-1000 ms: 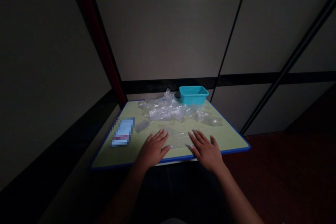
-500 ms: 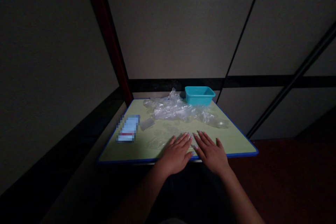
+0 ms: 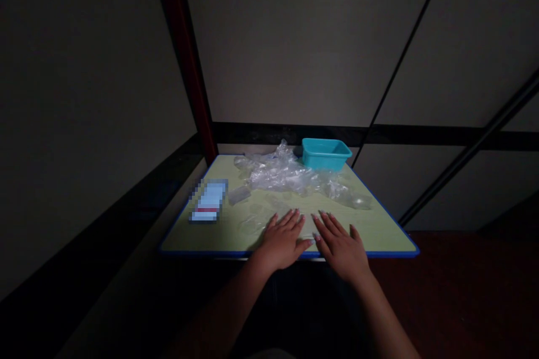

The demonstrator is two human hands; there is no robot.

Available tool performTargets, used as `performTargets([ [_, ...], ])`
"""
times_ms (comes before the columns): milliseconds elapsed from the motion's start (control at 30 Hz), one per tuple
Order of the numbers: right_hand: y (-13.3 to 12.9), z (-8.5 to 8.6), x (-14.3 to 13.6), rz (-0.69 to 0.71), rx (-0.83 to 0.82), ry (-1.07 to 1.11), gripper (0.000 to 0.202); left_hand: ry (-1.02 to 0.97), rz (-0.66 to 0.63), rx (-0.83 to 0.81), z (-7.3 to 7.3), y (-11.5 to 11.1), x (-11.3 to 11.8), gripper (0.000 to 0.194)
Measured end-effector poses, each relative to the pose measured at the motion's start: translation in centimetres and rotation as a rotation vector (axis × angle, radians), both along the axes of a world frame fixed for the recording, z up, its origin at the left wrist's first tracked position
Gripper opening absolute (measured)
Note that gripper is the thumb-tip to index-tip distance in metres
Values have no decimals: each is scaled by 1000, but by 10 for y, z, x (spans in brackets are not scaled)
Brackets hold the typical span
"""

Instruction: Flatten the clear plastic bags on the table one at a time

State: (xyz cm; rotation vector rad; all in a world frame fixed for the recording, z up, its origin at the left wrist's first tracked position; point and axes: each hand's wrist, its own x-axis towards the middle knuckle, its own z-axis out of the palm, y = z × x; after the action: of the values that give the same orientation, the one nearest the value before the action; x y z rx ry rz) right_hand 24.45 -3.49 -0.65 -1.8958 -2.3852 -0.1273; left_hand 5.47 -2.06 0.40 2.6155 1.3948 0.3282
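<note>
My left hand (image 3: 283, 240) lies palm down at the front edge of the pale green table (image 3: 391, 238), its fingers spread over a thin clear plastic sheet or bag (image 3: 252, 224). To its right, my right hand (image 3: 342, 247) rests flat in the same way, fingers apart, holding nothing. The two thumbs are close to each other. Beyond both hands a heap of crumpled clear plastic bags (image 3: 278, 174) stretches across the rear half of the table.
A turquoise basket (image 3: 323, 162) stands at the back right of the table. On the left side are a blurred phone-like object (image 3: 209, 201) and a small translucent piece (image 3: 240, 196). Behind the table rises a panelled wall (image 3: 286, 39).
The camera view has shifted and tilted slightly. My left hand looks slightly shifted on the plastic; my right hand stays nearly in place.
</note>
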Motion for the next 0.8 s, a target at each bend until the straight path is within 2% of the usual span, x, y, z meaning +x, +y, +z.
performTargets([
  [133, 0, 1, -1, -7, -6, 19, 52, 36, 83, 65, -2, -5, -37, 57],
  [300, -1, 4, -3, -18, -25, 33, 51, 88, 94, 86, -5, -7, -73, 57],
  [533, -1, 4, -2, -16, -28, 43, 51, 78, 110, 125, -6, -9, -72, 62],
  [700, 0, 1, -2, -16, -6, 42, 52, -18, 156, 264, -9, -15, -75, 71],
  [800, 0, -4, -1, -27, 59, 46, 53, -114, 165, 366, -8, -19, -78, 61],
])
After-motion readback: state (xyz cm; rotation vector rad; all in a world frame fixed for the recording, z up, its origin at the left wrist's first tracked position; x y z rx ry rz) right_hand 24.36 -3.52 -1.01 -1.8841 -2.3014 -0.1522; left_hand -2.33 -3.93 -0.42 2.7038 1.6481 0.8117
